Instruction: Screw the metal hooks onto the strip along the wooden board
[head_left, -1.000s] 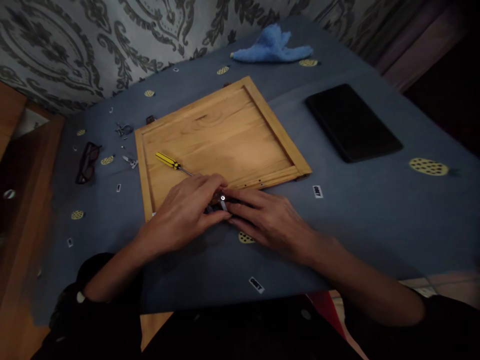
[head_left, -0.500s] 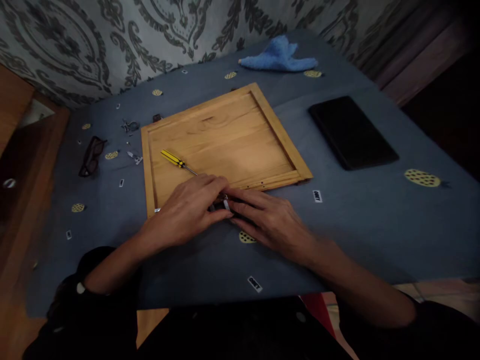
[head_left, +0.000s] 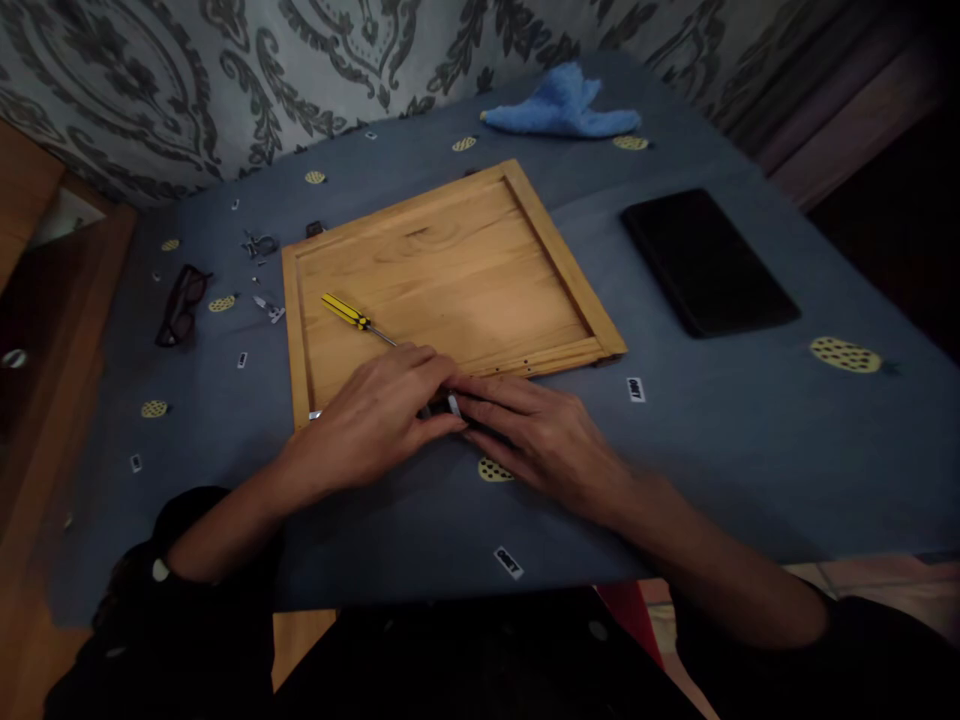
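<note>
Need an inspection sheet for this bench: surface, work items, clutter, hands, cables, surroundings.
Surface: blue-grey tablecloth with pineapple prints and small labels.
Work items: framed wooden panel lying flat, small dark holes in its near rail; yellow-and-black screwdriver on it, tip hidden by the left hand; small metal piece at the near edge, mostly covered.
Clutter: dark glasses and loose metal hardware left of the panel; blue cloth at the back; flat black slab on the right.
Hands: left and right hand meet around the metal piece; exact grip hidden.
Cables: nothing seen.
Surroundings: patterned wall covering behind; wooden furniture at left.
</note>
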